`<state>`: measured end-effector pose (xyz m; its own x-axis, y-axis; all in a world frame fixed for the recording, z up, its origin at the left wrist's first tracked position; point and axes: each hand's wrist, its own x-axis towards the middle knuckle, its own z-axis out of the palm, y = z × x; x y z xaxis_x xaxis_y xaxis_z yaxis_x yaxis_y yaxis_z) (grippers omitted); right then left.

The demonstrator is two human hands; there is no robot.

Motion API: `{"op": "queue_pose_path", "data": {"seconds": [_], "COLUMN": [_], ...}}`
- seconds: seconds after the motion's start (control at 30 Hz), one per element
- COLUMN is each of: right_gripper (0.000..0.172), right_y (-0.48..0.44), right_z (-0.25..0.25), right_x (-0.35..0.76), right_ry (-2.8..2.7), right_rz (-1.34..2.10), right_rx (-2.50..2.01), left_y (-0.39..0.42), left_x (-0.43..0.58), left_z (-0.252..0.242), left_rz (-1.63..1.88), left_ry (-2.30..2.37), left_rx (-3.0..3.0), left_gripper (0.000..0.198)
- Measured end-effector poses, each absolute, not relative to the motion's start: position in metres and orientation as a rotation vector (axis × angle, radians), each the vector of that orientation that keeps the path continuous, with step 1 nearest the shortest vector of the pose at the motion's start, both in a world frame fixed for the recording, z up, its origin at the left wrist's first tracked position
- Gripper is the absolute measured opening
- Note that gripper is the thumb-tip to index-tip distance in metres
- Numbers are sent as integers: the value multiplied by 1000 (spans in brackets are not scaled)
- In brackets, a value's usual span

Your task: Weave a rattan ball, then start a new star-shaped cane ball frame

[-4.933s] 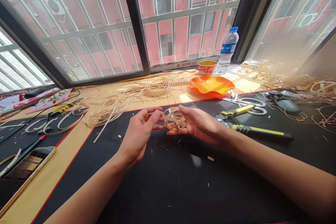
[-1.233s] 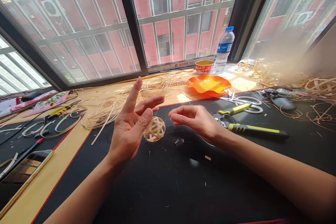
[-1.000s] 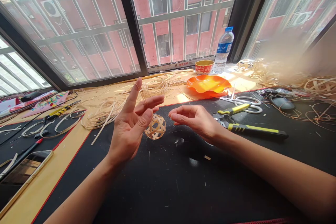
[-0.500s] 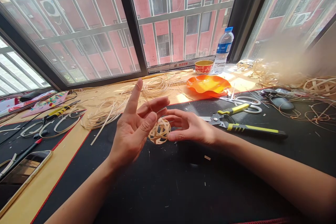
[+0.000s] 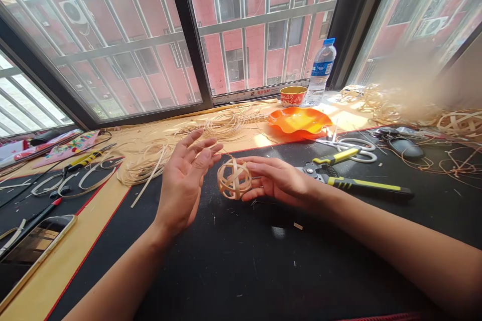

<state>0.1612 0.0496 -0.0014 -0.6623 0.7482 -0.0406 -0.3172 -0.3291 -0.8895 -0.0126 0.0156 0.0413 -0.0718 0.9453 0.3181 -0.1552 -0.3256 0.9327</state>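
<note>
A small openwork ball point(image 5: 234, 179) woven from pale flat strips is held above the black mat point(image 5: 241, 261). My right hand point(image 5: 273, 178) grips it from the right, fingers along its top and thumb low on its side. My left hand point(image 5: 188, 175) is just left of the ball, apart from it, palm turned inward and fingers spread. A thin strand point(image 5: 225, 154) rises from the top of the ball toward my left fingertips; whether they touch it I cannot tell.
Yellow-black cutters point(image 5: 361, 186) and white-handled scissors point(image 5: 357, 149) lie to the right. An orange wavy dish point(image 5: 299, 120), a red tin point(image 5: 292, 96) and a water bottle point(image 5: 321, 72) stand behind. Coiled strips point(image 5: 146, 163) and a phone point(image 5: 33, 258) lie to the left.
My left hand has moved a little left, away from the ball, and its raised index finger has lowered. The ball has shifted slightly right and up in my right hand and shows more fully.
</note>
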Motion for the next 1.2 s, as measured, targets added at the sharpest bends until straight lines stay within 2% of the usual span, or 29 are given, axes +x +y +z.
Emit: {"op": "queue_pose_path", "data": {"seconds": [0.07,0.23,0.43,0.63,1.2], "right_gripper": [26,33,35,36,30], "right_y": [52,54,54,51,51], "right_z": [0,3,5,6,7], "right_x": [161,160,159,159,160], "right_ry": [-1161,-1025,-848,-853,-982], "right_rz": [2078,2096,2040,2064,2174], "right_rx": [-607,-698,-742,-701,-616], "left_y": [19,23,24,18,16], "left_x": [-15,-18,-22,-17,-15], "left_z": [40,33,29,25,21], "left_rz": [1566,1489,1563,1483,1570], "left_ry": [1054,1259,1267,1285,1374], "left_rx": [1230,1240,1344,1798,2337], "left_gripper": [38,43,35,18,8]}}
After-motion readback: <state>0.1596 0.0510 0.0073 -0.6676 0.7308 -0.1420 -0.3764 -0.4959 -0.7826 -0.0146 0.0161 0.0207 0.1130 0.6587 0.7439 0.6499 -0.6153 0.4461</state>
